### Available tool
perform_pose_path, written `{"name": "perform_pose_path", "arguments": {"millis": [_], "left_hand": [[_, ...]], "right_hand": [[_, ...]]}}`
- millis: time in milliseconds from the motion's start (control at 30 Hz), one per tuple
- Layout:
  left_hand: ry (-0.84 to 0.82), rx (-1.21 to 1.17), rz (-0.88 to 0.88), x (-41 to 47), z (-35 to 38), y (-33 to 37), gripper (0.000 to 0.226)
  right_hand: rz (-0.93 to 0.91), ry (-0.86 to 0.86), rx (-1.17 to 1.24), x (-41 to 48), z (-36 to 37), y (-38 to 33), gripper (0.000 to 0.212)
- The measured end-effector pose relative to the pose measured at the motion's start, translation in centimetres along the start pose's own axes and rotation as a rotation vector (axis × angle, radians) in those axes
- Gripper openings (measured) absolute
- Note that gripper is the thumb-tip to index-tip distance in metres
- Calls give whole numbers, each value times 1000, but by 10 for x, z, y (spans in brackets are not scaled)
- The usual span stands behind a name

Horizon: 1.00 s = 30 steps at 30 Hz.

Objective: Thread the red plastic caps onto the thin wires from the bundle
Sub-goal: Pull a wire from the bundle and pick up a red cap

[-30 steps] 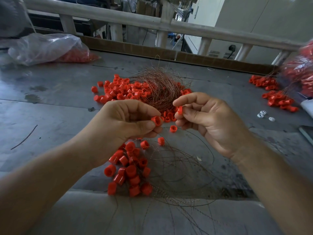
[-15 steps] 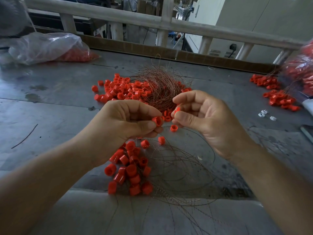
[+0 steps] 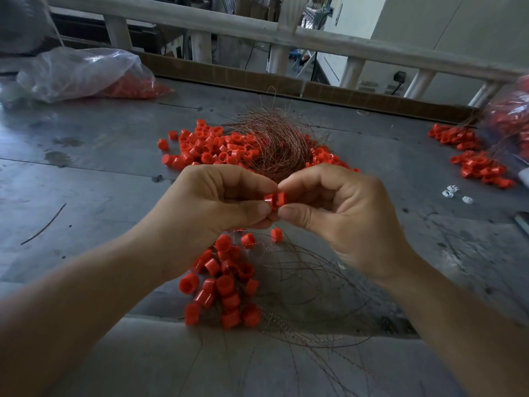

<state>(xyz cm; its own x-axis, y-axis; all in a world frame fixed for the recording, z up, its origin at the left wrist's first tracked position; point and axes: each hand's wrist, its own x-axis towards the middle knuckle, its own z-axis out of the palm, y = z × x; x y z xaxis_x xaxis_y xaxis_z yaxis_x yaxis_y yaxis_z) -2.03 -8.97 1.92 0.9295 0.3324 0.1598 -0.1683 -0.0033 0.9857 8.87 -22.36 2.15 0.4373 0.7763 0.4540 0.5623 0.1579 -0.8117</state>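
My left hand (image 3: pixel 209 207) and my right hand (image 3: pixel 340 213) meet at their fingertips above the grey table (image 3: pixel 100 179). Between them they pinch red plastic caps (image 3: pixel 275 199) pressed end to end. Any wire at the fingers is too thin to make out. Behind the hands lies the bundle of thin coppery wires (image 3: pixel 274 144) on a heap of loose red caps (image 3: pixel 211 150). Below the hands sits a cluster of red caps on wires (image 3: pixel 223 285), with long wire loops (image 3: pixel 315 285) curling toward the near edge.
A clear plastic bag of red caps (image 3: pixel 86 73) lies at the far left. More red caps (image 3: pixel 475 161) and another bag (image 3: pixel 512 116) sit at the right, with small white pieces (image 3: pixel 455 194) nearby. A loose wire scrap (image 3: pixel 44 224) lies left. A railing (image 3: pixel 257 27) runs behind the table.
My right hand has moved left with its cap until its fingertips meet my left hand's; the two caps, apart a second ago, now touch.
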Motion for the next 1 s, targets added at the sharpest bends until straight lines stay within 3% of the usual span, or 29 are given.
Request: {"name": "perform_pose_path", "arguments": {"millis": [133,500,800,1000], "left_hand": [[-2,22,-2,2,0,-1,26],[30,176,79,-1,3,-1,21],[-11,96,11,0,2,-3,27],[-42,94,1,-2,1,-3,29]], "right_hand": [[-75,45,-158,0,1,1,25],[-109,77,-247,-1,4,2,25],[-212,65,-370,-1,1,-1,21],[-223,56,-329,-5,3,-3,20]]}}
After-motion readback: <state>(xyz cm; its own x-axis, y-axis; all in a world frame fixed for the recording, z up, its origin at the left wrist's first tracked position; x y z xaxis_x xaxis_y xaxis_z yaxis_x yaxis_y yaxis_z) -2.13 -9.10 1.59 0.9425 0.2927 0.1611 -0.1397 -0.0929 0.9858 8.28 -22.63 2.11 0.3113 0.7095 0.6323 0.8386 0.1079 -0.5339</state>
